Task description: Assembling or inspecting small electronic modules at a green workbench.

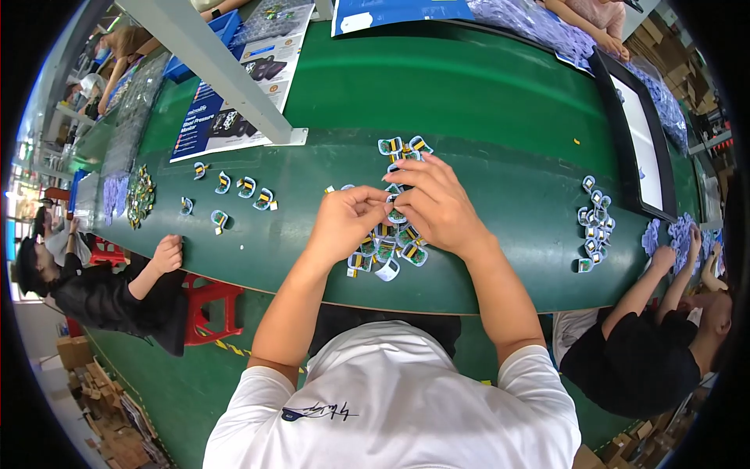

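My left hand point(344, 221) and my right hand point(439, 205) meet over the green table. Between their fingertips they pinch a small light-blue plastic housing with a green circuit board point(397, 216), partly hidden by the fingers. The left hand's fingers are curled closed; the right hand's thumb and index finger grip while its other fingers reach forward. Beneath and nearer to me lies a pile of similar housings point(414, 252), some showing yellow-and-black parts and green boards. Just past my right fingertips sit a few more housings point(389, 146).
Loose housings point(247, 187) are scattered to the left, beside a heap of green circuit boards point(141, 199). Another group of housings point(598, 227) lies right, near a black-framed white panel point(644, 148). A grey post point(226, 78) rises from a printed sheet point(199, 129). Co-workers sit at both sides.
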The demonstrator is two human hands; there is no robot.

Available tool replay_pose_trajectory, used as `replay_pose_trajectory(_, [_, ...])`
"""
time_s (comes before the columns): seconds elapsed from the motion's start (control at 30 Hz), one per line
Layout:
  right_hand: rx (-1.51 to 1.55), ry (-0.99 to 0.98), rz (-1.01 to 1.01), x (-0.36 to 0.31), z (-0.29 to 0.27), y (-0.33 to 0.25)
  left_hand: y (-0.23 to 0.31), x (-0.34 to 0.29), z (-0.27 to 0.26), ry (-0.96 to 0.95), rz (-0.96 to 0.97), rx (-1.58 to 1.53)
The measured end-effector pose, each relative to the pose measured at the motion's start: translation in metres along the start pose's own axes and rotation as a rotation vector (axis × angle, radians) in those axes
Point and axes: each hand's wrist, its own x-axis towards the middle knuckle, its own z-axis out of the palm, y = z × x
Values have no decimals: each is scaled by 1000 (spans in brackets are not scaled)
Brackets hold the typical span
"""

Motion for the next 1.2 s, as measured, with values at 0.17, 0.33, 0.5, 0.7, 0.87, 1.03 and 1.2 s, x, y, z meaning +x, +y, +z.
replay_pose_trajectory(0.17, [29,146,280,-12,-11,28,-9,5,1,64,41,-78])
replay_pose_trajectory(0.33, [341,364,926,-23,-32,91,-10,2,2,94,6,-87])
replay_pose_trajectory(0.5, [258,536,923,-39,-25,120,-11,5,9,79,46,-115])
replay_pose_trajectory(0.7, [-249,385,607,-24,-33,76,0,5,7,82,48,-233])
replay_pose_trajectory(0.87, [185,284,495,-20,-30,51,5,8,5,48,-19,-365])
replay_pose_trajectory(1.03, [220,100,208,-4,-21,12,1,7,-3,26,-48,-611])
replay_pose_trajectory(1.2, [320,110,115,-10,-11,11,-2,7,-3,-5,-45,-583])
